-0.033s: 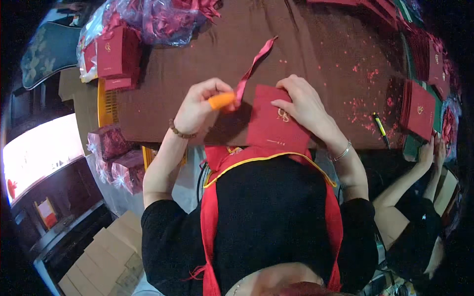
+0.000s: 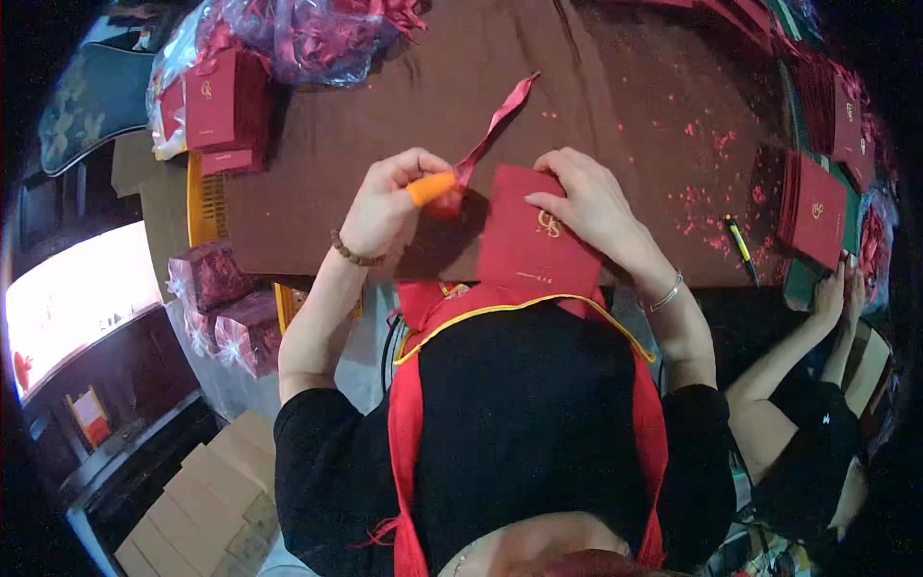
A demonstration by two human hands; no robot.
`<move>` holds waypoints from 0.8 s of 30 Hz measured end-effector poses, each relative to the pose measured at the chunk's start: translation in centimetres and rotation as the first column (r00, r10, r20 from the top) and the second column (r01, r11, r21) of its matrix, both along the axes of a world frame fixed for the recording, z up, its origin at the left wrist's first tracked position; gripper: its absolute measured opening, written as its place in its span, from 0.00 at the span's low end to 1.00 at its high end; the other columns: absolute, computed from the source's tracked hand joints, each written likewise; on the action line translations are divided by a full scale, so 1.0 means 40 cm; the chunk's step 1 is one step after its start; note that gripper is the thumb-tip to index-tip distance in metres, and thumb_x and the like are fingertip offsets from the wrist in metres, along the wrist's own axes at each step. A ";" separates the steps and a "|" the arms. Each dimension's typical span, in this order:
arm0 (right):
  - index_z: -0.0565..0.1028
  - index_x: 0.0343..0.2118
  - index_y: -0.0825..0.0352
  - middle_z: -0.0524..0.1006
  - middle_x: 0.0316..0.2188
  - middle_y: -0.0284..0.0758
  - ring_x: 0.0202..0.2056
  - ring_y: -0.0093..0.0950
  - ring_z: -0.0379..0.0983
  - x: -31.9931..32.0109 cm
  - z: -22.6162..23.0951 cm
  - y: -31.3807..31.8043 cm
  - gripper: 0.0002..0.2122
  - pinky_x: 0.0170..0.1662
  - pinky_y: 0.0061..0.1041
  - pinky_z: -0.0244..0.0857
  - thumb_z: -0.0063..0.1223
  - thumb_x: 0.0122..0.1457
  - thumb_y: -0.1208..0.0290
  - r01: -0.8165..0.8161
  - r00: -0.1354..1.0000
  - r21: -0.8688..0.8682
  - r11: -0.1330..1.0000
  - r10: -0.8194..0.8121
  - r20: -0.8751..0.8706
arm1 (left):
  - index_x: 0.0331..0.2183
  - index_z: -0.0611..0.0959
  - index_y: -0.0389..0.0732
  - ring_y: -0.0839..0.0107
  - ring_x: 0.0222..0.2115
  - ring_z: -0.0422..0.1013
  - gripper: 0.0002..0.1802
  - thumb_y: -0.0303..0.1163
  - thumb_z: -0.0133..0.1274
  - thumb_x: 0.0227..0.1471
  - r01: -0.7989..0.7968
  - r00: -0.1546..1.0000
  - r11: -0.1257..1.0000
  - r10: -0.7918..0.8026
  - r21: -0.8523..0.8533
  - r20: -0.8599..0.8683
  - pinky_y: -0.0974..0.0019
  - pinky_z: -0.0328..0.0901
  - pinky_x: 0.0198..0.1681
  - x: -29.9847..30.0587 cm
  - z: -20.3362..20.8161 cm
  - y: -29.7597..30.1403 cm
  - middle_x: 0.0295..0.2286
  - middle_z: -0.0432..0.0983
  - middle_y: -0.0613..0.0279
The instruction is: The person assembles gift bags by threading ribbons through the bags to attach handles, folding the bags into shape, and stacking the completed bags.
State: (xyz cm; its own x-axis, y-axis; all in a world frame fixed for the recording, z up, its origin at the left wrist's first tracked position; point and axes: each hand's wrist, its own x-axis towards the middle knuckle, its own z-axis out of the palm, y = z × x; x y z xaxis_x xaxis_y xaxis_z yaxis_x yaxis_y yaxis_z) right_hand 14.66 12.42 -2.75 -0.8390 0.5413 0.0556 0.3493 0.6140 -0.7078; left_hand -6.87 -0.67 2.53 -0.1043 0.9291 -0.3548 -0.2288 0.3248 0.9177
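My left hand (image 2: 394, 204) pinches the near end of a red ribbon (image 2: 498, 119); an orange finger cover (image 2: 433, 188) sits on its thumb. The ribbon's far part trails up and to the right across the brown tablecloth. Just right of that hand, a dark red paper packet (image 2: 524, 236) with a gold emblem lies at the table's front edge, against my apron. My right hand (image 2: 582, 200) grips its upper right side, thumb on the front face and fingers over the far edge. Whether the packet is a bag or a box, I cannot tell.
Stacked red packets (image 2: 812, 212) stand at the right, near a yellow and black pen (image 2: 740, 245) and scattered red bits (image 2: 711, 139). A co-worker's hands (image 2: 836, 288) are beyond. Red boxes (image 2: 213, 106) and a clear plastic bag (image 2: 332, 48) occupy the far left.
My left hand has turned slightly and the ribbon's near end looks more bunched beneath its fingers. The right hand and the packet have barely shifted.
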 end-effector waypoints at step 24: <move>0.73 0.38 0.69 0.77 0.28 0.37 0.32 0.26 0.72 0.038 0.017 0.004 0.15 0.37 0.24 0.65 0.56 0.47 0.68 0.044 0.998 -0.478 0.877 -0.015 0.064 | 0.25 0.76 0.36 0.54 0.26 0.70 0.06 0.29 0.51 0.43 0.274 0.460 0.952 -0.003 0.138 -0.888 0.58 0.64 0.28 0.170 -0.069 0.052 0.24 0.72 0.51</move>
State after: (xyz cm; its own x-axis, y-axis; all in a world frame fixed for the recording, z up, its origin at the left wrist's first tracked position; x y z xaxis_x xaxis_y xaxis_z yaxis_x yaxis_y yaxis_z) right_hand 16.16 12.57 -2.07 -0.8159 0.5144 -0.2638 0.4105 0.1941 -0.8910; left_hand -0.05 1.41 -0.22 -0.0935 0.9935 0.0651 0.7588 0.0288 0.6507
